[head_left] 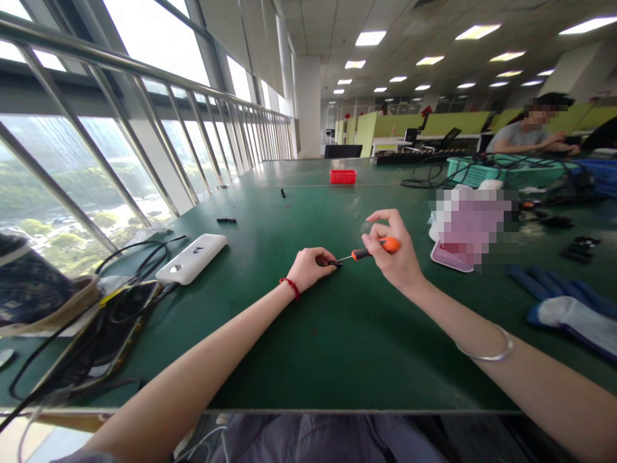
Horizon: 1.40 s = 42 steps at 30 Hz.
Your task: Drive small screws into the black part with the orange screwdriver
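Note:
My left hand (311,267) is closed on a small black part (336,263) just above the green tabletop (308,341). Its exact kind is too small to make out. In my right hand (393,254) is a screwdriver (362,253) with an orange and black handle, gripped between thumb and fingers. The thin metal shaft points left, and its tip meets or nearly meets the black part. My right index finger is raised and curved off the handle.
A white power bank (193,258), cables and a phone (110,328) lie left. Small black pieces (226,220) and a red basket (342,177) are farther back. Right are a pink-purple item (453,254), blue-white gloves (569,308) and a teal basket (511,172). Another person (525,132) sits beyond.

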{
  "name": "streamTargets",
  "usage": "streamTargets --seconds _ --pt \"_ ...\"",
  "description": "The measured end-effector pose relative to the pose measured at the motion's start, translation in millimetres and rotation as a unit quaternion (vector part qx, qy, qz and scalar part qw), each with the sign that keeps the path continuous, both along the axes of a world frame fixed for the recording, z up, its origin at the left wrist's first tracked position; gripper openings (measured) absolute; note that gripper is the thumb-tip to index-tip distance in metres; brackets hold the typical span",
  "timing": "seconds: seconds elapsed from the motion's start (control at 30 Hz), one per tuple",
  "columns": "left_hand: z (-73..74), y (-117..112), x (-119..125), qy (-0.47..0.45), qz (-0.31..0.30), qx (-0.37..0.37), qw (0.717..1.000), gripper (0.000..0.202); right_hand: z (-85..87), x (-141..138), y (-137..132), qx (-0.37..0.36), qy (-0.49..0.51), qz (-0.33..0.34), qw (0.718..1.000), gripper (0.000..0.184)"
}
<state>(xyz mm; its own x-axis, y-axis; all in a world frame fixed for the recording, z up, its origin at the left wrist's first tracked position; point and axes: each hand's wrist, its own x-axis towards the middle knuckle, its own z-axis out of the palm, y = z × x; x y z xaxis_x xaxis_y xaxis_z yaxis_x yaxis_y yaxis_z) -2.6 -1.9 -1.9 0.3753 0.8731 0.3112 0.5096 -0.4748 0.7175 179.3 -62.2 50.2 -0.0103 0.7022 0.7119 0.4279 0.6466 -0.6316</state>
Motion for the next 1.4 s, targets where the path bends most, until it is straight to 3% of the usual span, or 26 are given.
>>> streamTargets --seconds 0.13,0.3,0.47,0.67,0.8,0.93,1.1,1.27,1.4 --pt "1.1 -0.2 0.1 0.003 0.002 -0.006 1.0 0.016 1.0 0.1 -2.4 -0.019 -0.017 0.015 1.0 0.012" --pt "1.2 0.0 0.2 -0.005 -0.001 -0.01 1.0 0.016 -0.6 0.0 -2.8 0.029 -0.006 0.001 1.0 0.032" --pt "1.7 -0.3 -0.1 -0.005 -0.003 -0.015 1.0 0.016 2.3 -1.2 -3.2 -0.013 -0.021 -0.021 0.999 0.013" --pt "-0.9 3.3 -1.4 -0.026 -0.016 -0.027 0.999 0.014 2.5 3.6 0.8 0.045 -0.031 -0.031 0.998 0.028" --pt "-1.6 4.2 -1.6 -0.025 -0.017 -0.026 0.999 0.014 2.8 3.9 -2.1 0.054 -0.091 -0.071 0.992 0.019" --pt "-1.2 4.0 -1.4 -0.021 -0.014 -0.026 0.999 0.014 3.5 0.6 -6.5 0.062 -0.129 -0.033 0.989 0.014" --pt "-0.7 2.8 -1.3 -0.023 -0.011 -0.023 0.999 0.013 1.5 -0.5 -6.6 0.083 -0.099 -0.011 0.992 0.041" --pt "0.6 1.0 -1.1 -0.027 -0.007 -0.02 0.999 0.012 0.9 -0.9 -8.3 0.064 -0.151 0.011 0.986 0.015" --pt "1.4 -0.2 0.0 -0.012 0.004 -0.015 1.0 0.011 -0.8 -1.9 -8.2 0.104 -0.133 0.007 0.986 0.033"
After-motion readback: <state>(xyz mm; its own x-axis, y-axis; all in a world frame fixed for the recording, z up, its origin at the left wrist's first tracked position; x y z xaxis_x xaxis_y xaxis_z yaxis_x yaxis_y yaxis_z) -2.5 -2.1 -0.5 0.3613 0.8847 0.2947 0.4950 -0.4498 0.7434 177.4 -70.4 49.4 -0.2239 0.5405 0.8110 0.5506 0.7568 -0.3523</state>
